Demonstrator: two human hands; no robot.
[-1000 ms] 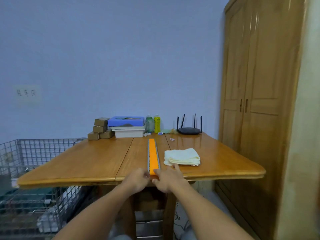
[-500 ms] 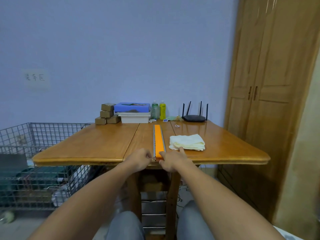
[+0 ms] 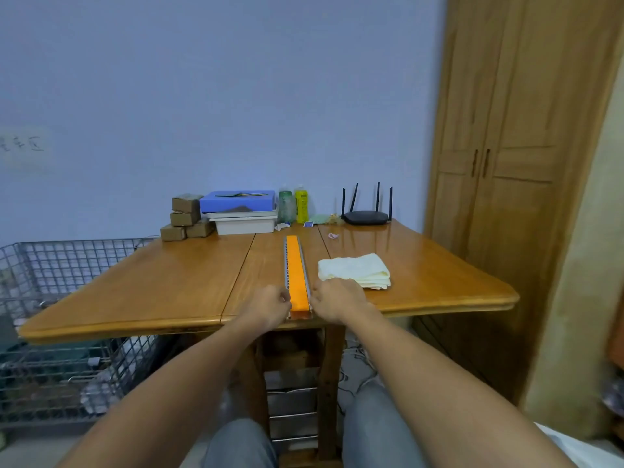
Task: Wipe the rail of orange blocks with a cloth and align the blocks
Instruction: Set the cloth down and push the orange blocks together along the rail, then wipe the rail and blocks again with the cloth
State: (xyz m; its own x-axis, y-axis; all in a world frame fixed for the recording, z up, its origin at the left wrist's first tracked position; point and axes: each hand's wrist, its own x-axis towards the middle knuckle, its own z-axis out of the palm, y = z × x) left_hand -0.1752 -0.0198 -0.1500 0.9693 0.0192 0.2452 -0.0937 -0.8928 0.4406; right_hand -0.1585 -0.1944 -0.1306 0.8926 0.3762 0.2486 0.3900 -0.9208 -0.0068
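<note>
A long metal rail of orange blocks (image 3: 295, 268) lies lengthwise down the middle of the wooden table (image 3: 162, 292), its near end at the front edge. My left hand (image 3: 268, 307) grips the rail's near end from the left. My right hand (image 3: 336, 304) grips the same end from the right. Both hands have their fingers curled against the rail's sides. A folded pale yellow cloth (image 3: 356, 271) lies on the table just right of the rail, behind my right hand and untouched.
At the table's back stand brown boxes (image 3: 185, 216), a blue box on white trays (image 3: 239, 211), two bottles (image 3: 294, 204) and a black router (image 3: 366, 216). A wire cage (image 3: 57, 275) stands left of the table. A wooden wardrobe (image 3: 513, 163) rises on the right.
The view has tilted down and pulled back, showing more of my arms and legs. My hands have spread slightly to either side of the rail's near end. The cloth has not moved.
</note>
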